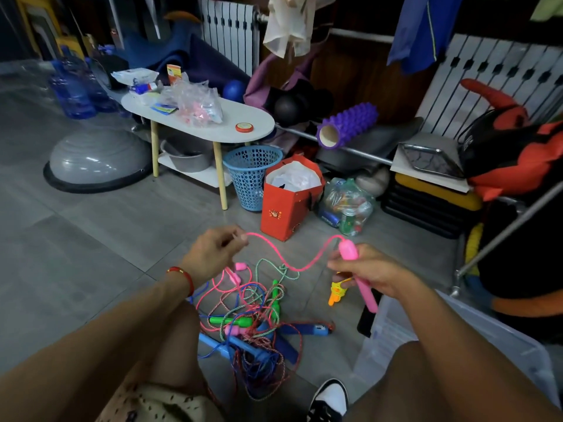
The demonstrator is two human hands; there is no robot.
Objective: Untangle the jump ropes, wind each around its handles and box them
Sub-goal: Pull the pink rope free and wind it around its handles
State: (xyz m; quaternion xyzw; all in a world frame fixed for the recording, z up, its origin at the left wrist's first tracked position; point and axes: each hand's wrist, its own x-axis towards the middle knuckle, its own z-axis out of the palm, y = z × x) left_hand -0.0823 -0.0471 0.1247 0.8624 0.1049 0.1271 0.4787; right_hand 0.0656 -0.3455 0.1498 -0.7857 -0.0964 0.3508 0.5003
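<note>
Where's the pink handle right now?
In the head view, right of centre: the right hand grips the pink handle above the floor, just beyond the clear storage box, while its pink rope runs across to the left hand.

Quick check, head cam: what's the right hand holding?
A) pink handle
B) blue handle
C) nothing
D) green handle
A: the right hand has its grip on the pink handle, whose pink rope runs across to the left hand, which pinches it; the green handles and the blue handle lie in the tangle on the floor.
</note>
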